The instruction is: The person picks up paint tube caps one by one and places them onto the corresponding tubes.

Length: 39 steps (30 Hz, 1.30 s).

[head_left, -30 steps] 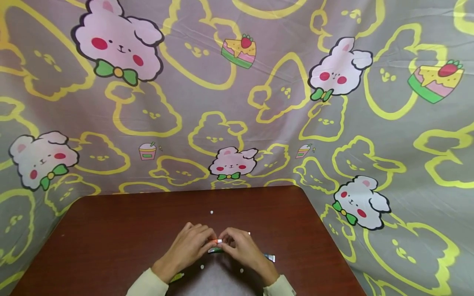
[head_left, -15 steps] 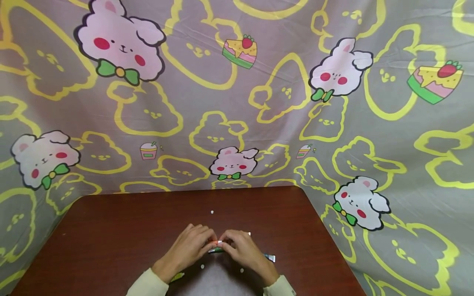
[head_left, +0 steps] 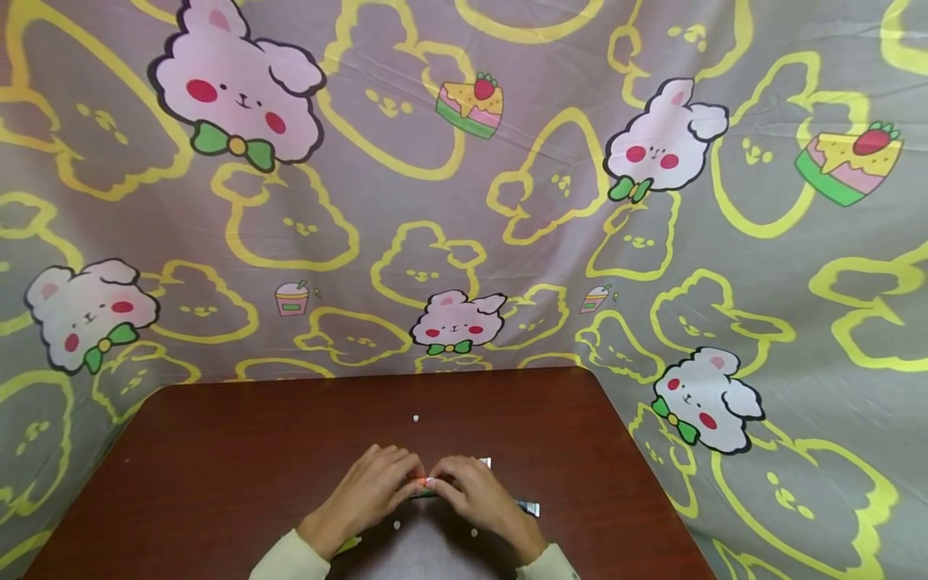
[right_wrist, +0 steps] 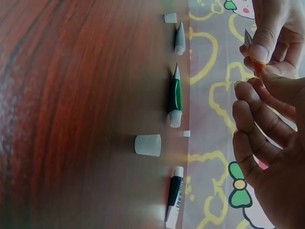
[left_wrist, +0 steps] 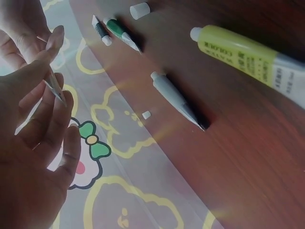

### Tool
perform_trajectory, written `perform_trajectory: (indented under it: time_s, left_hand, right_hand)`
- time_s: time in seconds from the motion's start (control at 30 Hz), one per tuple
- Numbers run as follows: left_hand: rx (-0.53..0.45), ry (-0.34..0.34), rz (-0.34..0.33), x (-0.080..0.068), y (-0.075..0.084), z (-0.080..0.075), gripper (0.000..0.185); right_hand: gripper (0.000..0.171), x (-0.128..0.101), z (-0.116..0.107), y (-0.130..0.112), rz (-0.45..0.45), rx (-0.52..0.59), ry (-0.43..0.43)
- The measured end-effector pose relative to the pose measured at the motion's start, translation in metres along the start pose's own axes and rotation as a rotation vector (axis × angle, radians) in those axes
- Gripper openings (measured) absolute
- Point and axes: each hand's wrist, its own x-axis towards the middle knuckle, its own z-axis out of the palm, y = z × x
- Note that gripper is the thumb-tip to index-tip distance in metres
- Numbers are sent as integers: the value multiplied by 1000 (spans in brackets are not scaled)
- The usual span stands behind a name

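Observation:
A small orange paint tube (right_wrist: 259,68) is between both hands above the table, its pointed silver tail (left_wrist: 58,93) sticking out past the left fingers. My left hand (head_left: 373,483) pinches the tube's body. At its other end, the thumb and index finger of my right hand (head_left: 474,491) pinch the white cap end, which the fingertips mostly cover. The right hand's other fingers spread loosely in the right wrist view. Below the hands lies a green paint tube (right_wrist: 176,95), close to a dark-bodied tube (right_wrist: 175,195) and a grey-white one (left_wrist: 174,95).
A yellow-green paint tube (left_wrist: 238,55) lies on the brown table (head_left: 217,451), by the left forearm. Several white caps are scattered around, including a large-looking cap (right_wrist: 148,145) and one farther back (head_left: 416,418). Patterned cloth (head_left: 536,185) hangs behind the table.
The right fingertips have closed further over the tube's white end, which showed plainly a second ago. Both hands appear slightly lower, as the whole head view has shifted a little.

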Motion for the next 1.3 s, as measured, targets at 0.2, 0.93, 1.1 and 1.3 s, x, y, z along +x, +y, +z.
perform_trajectory:
  time_s: [0.2, 0.93, 1.1, 1.3]
  left_hand:
    - [17, -1, -9, -2, -4, 0, 20]
    - [82, -42, -139, -25, -43, -1, 15]
    - [86, -85, -200, -31, -51, -2, 14]
    - [92, -121, -254, -37, -60, -2, 14]
  right_hand:
    - [9, -2, 1, 2, 51, 29, 2]
    - [15, -25, -13, 19, 36, -31, 72]
    - [17, -30, -17, 22, 43, -43, 87]
    - [18, -38, -21, 28, 77, -68, 94]
